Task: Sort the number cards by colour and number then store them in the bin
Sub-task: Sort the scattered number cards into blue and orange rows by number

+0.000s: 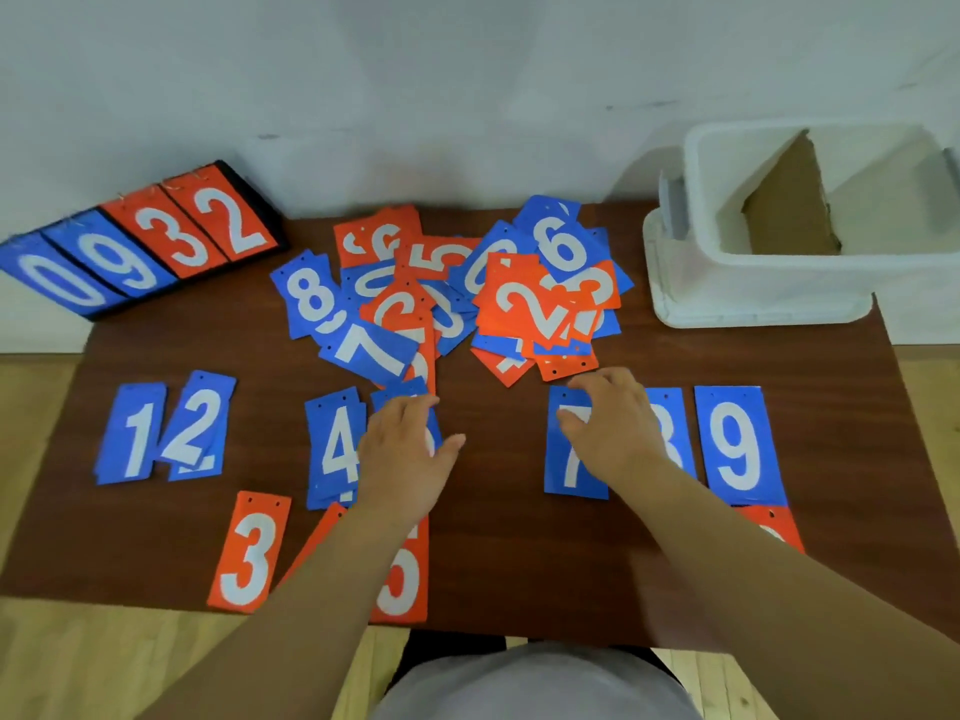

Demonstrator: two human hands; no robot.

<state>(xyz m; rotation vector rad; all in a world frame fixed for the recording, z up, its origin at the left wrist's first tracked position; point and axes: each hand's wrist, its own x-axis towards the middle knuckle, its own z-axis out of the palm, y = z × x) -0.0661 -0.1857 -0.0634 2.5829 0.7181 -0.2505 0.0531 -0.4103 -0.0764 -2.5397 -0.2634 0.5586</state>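
Note:
A mixed heap of blue and red number cards (452, 288) lies at the back middle of the brown table (493, 563). Sorted blue cards lie in a row nearer me: 1 (130, 433), 2 (195, 426), 4 (335, 446), 7 (569, 454), 8 (675, 433), 9 (737, 444). Red 3 (249, 553) and red 5 (402, 579) lie in front. My left hand (405, 449) rests flat on a blue card beside the 4. My right hand (613, 423) lies with relaxed fingers over the blue 7 and 8. The white bin (779, 283) stands at the back right.
A flip scoreboard (140, 241) showing 0 9 3 2 leans at the back left table corner. A brown cardboard piece (789, 200) stands inside the bin. Another red card (774, 527) peeks out under my right forearm. Wooden floor surrounds the table.

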